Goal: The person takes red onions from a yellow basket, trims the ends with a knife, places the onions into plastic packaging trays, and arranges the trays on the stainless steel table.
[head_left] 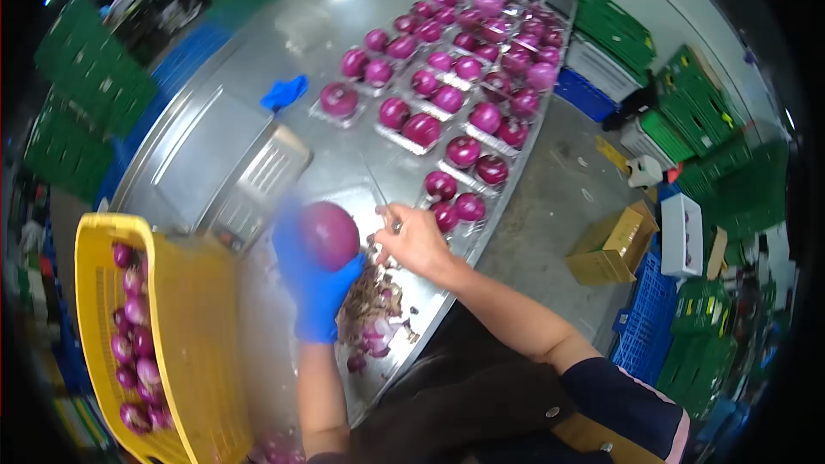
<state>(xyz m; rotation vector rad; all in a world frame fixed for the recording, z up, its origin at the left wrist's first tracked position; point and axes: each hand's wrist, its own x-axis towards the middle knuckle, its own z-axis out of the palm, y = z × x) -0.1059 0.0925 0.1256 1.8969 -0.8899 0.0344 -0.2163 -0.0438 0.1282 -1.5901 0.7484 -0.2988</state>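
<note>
My left hand (314, 283), in a blue glove, is closed around a large red onion (330, 235) above the steel table (258, 309). The glove is blurred on its left side. Just right of the onion, my bare right hand (411, 239) grips a small knife (375, 182), its thin blade pointing up and away from me. Below both hands lies a heap of onion skins and peelings (371, 301), with purple scraps toward the table's near edge.
A yellow crate (198, 326) of red onions stands at the left. A metal scale (258, 176) and a blue glove (284, 93) lie behind it. Clear trays (411, 143) of onions line the table's right side. A cardboard box (606, 258) and green crates (687, 112) stand at right.
</note>
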